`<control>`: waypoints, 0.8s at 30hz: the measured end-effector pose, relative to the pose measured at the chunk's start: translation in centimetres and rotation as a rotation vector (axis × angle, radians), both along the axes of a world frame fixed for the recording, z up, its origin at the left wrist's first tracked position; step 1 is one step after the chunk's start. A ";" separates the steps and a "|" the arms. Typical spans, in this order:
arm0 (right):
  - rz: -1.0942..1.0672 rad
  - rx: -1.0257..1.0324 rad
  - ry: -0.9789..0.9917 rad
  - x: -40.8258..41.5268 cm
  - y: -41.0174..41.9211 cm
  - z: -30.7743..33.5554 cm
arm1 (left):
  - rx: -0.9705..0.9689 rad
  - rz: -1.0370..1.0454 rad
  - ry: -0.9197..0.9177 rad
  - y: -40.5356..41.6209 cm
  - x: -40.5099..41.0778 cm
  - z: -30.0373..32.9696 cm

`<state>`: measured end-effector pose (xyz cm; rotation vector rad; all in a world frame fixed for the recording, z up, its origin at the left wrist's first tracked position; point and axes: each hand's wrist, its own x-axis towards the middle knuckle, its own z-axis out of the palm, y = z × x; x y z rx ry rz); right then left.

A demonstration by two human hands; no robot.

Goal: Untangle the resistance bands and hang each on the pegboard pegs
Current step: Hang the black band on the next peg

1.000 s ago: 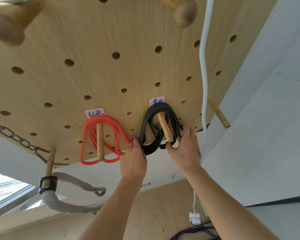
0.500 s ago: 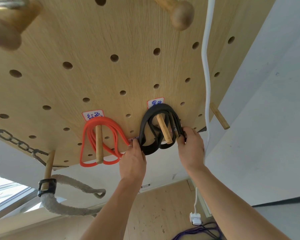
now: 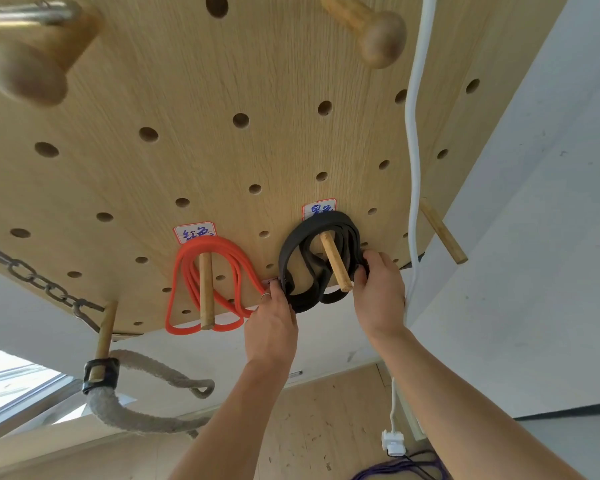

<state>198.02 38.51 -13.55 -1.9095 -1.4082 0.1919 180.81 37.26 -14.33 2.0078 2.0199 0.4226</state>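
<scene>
A black resistance band (image 3: 300, 244) hangs looped in coils over a wooden peg (image 3: 335, 261) on the light wooden pegboard (image 3: 194, 98), under a white label. My left hand (image 3: 272, 323) pinches the coils' left lower side. My right hand (image 3: 378, 289) grips their right side beside the peg. To the left, a red band (image 3: 222, 251) hangs coiled over its own peg (image 3: 205, 289), under another label, untouched. A purple band (image 3: 395, 471) lies low at the bottom edge, partly cut off.
A white cable (image 3: 414, 133) runs down the board's right side to a plug (image 3: 392, 442). A bare peg (image 3: 442, 233) sticks out at the right edge. A metal chain (image 3: 32, 275) and a thick rope (image 3: 136, 419) hang at the left. Large knobbed pegs stand at the top.
My right hand has shifted from below the black band's peg to the coils' right side and stayed there. The left hand holds its place. The red band has not moved.
</scene>
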 end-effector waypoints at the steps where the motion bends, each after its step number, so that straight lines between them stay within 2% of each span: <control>1: 0.004 0.001 -0.005 -0.1 0.0 0.0 | -0.003 -0.001 0.002 0.0 0.0 0.0; 8: -0.001 -0.025 -0.010 -0.6 -0.3 0.0 | 0.066 0.006 -0.113 -0.3 -0.1 0.9; 14: 0.011 -0.003 -0.016 -0.6 -0.1 -0.2 | 0.390 -0.083 -0.257 0.1 0.6 6.4; 17: 0.015 0.004 -0.017 -0.8 0.3 -0.7 | 0.487 -0.178 -0.213 0.9 1.2 10.0; 20: 0.030 -0.031 -0.010 -1.3 0.1 -1.2 | 0.447 -0.231 -0.143 1.2 1.0 11.7; 23: 0.031 -0.037 0.006 -1.9 -0.1 -1.7 | 0.334 -0.162 -0.307 1.3 0.6 11.3; 24: 0.025 -0.032 0.006 -2.0 0.0 -1.8 | 0.364 -0.208 -0.287 1.2 0.6 11.3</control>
